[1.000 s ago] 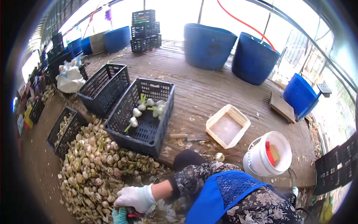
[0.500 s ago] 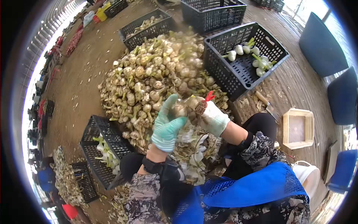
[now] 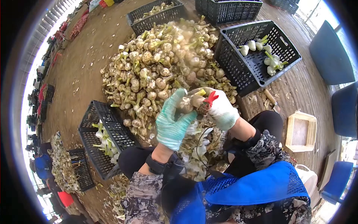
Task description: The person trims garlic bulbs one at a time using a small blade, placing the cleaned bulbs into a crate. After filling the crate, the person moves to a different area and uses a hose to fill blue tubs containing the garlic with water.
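My left hand [image 3: 172, 125], in a green-coated glove, is curled round one side of a garlic bulb [image 3: 185, 105]. My right hand [image 3: 223, 109], in a whitish glove, is closed beside it on something partly hidden, with a red tie [image 3: 211, 98] and brown strands showing at its fingers. Both hands nearly meet over the near edge of a large heap of unpeeled garlic [image 3: 149, 71]. Below them lies a pile of loose white peelings [image 3: 199, 149].
A black crate [image 3: 242, 71] with white bulbs stands right of the heap, another crate [image 3: 108, 140] at its left. A trowel-like tool [image 3: 272, 99] and a cream tray [image 3: 301, 131] lie on the right. More crates [image 3: 227, 11] stand behind.
The view has shifted, so the heap and crates appear slightly displaced. Both hands remain together at the bulb, with my right hand turned a little and a yellow-green stem end now showing.
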Tool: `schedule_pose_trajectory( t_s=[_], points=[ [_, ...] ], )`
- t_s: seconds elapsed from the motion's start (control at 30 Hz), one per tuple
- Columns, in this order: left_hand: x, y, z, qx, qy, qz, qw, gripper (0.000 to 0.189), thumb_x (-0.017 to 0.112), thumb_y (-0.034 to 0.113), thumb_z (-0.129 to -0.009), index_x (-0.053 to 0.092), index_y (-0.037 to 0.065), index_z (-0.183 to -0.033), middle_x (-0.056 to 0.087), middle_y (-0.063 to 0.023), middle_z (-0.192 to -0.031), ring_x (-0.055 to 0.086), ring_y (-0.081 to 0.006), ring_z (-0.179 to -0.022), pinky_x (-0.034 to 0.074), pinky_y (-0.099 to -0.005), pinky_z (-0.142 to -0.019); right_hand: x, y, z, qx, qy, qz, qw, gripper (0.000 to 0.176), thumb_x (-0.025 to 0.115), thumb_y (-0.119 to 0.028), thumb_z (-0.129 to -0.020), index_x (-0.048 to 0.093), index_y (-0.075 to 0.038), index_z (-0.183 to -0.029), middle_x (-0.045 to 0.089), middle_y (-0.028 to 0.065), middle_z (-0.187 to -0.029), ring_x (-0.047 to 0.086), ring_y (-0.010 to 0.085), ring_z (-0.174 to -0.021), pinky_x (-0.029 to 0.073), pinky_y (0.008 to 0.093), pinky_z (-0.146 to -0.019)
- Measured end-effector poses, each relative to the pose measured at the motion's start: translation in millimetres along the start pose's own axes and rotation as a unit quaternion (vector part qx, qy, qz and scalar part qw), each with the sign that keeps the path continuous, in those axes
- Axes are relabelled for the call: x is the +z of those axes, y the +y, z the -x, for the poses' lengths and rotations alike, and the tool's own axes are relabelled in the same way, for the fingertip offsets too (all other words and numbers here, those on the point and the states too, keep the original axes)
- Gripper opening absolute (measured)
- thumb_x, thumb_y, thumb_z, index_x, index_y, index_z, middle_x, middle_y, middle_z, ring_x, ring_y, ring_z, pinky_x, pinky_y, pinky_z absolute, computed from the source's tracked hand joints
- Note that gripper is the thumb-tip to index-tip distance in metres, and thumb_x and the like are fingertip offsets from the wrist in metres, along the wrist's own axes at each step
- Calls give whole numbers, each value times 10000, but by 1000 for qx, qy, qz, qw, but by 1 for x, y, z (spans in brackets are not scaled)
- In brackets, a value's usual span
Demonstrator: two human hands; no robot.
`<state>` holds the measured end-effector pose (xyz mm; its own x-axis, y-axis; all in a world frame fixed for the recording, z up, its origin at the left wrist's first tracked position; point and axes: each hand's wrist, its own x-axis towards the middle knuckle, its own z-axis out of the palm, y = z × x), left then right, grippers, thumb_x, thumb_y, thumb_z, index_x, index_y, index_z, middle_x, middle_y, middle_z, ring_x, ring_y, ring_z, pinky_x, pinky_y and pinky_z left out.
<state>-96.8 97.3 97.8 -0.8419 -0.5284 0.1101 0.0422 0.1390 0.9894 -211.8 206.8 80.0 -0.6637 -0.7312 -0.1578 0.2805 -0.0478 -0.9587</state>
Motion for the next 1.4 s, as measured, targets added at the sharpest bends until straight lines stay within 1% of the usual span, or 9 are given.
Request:
schedule_pose_trajectory(
  t_s=[0.2, 0.27, 0.43, 0.63, 0.77, 0.9, 1.17, 1.27, 1.4],
  points=[
    [-2, -1, 2, 74, -18, -58, 995, 603, 709, 21, -715, 454, 40, -1261, 559, -36, -1096, 530, -76, -880, 455, -207, -764, -18, 19, -4, -127, -89, 76, 985, 254, 618, -48, -737, 582, -47, -988, 616, 54, -857, 592, 153, -737, 488, 271, -607],
    [2, 5, 5, 3, 3, 35, 999, 614, 700, 24, -730, 426, 38, -1279, 562, -40, -1069, 538, -84, -883, 462, -206, -758, -8, -5, 5, 131, -49, -65, 988, 296, 615, 13, -696, 586, -63, -980, 618, 75, -878, 600, 203, -764, 487, 282, -641],
    [2, -6, -12, -277, 55, 467, 838, 324, 590, 318, -846, 519, 46, -1007, 578, -82, -924, 576, -146, -735, 498, -243, -614, 4, -5, 7, -229, -10, 277, 933, 256, 585, 51, -720, 585, -29, -962, 607, 66, -833, 587, 186, -762, 460, 263, -681],
    [7, -13, -8, 0, 46, -68, 997, 419, 656, 283, -799, 526, 36, -1112, 592, -71, -828, 585, -151, -748, 499, -230, -653, -9, 9, -2, -187, 47, 309, 931, 184, 605, 8, -716, 574, -12, -896, 587, 125, -841, 589, 245, -756, 457, 296, -682],
    [-12, -12, -7, -162, -67, 221, 960, 508, 663, 212, -790, 477, 20, -1222, 602, -110, -978, 611, -182, -787, 534, -279, -674, -10, -15, 9, -233, -13, 414, 880, 204, 657, -93, -736, 579, -20, -910, 603, 85, -888, 593, 195, -783, 469, 300, -694],
    [-22, -10, -7, -216, -124, 389, 887, 479, 642, 181, -808, 474, 27, -1229, 579, -120, -1067, 608, -181, -839, 542, -288, -700, -17, -15, 14, 123, -145, -399, 897, 119, 563, -24, -795, 576, -6, -912, 605, 71, -895, 592, 207, -829, 476, 311, -719],
    [-18, -4, -3, -179, -68, 220, 957, 567, 721, 54, -705, 466, 37, -1211, 562, -48, -979, 575, -117, -808, 528, -242, -678, -53, 9, -19, -26, 48, -5, 999, 153, 446, -53, -842, 583, 4, -806, 621, 112, -819, 602, 219, -800, 466, 322, -683],
    [-24, -14, -3, -124, -86, 138, 979, 593, 710, 68, -718, 444, 38, -1247, 561, -40, -1020, 561, -110, -873, 507, -243, -726, -59, 33, -21, -335, -69, 409, 846, 130, 512, -87, -809, 577, -18, -898, 605, 122, -771, 596, 173, -616, 506, 281, -582],
    [-29, -13, -4, -140, -106, 105, 979, 661, 711, 56, -714, 402, 44, -1298, 543, -67, -1125, 540, -134, -978, 476, -257, -825, -34, 22, -3, -91, -173, 500, 844, 318, 565, 20, -657, 584, -45, -967, 513, 180, -1139, 478, 317, -1078, 402, 346, -894]
  ],
)
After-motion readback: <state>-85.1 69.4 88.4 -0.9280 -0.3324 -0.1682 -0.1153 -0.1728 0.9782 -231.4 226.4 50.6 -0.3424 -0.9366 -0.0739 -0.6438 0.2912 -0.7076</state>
